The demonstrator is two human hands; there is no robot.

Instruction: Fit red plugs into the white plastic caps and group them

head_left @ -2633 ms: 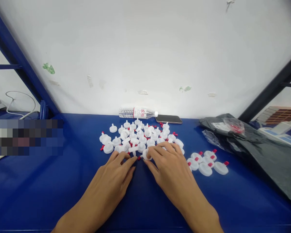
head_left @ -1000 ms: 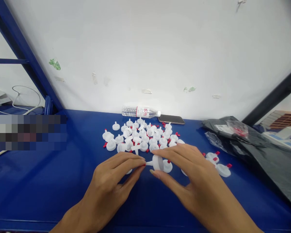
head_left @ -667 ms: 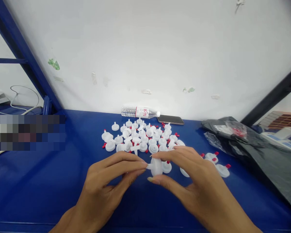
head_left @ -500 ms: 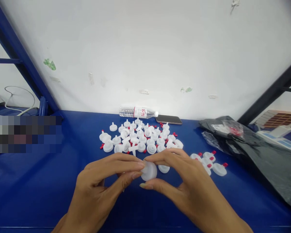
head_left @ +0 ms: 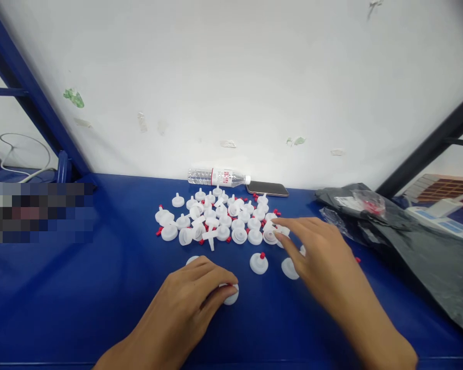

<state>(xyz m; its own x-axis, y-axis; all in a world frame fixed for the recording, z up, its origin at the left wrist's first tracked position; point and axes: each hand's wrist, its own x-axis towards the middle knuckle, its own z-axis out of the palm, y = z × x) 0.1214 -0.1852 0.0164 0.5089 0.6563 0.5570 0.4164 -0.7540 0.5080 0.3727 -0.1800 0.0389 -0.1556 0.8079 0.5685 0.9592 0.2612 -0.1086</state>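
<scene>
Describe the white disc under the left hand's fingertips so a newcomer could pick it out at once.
Start from the blue table and find the heap of white discs below the water bottle. Nearer the camera, the left hand rests its fingertips on one white disc. It lies apart from the heap and shows no red cap, unlike the capped disc just beyond.

Red-and-white label band on water bottle [head_left: 218,177], lying on its side at far edge of blue tabletop [head_left: 100,288], against the wall. Print on label too small and blurred to read; no brand made out. Dark phone [head_left: 267,188] just right of bottle cap: no legible marking. White slip under clear plastic on black bag [head_left: 405,231] near right edge of tabletop: print present, not legible. Pixelated block at left edge: nothing readable. White plastic caps [head_left: 219,221] mid-tabletop: no numbers or marks visible. No readable text anywhere.
</scene>
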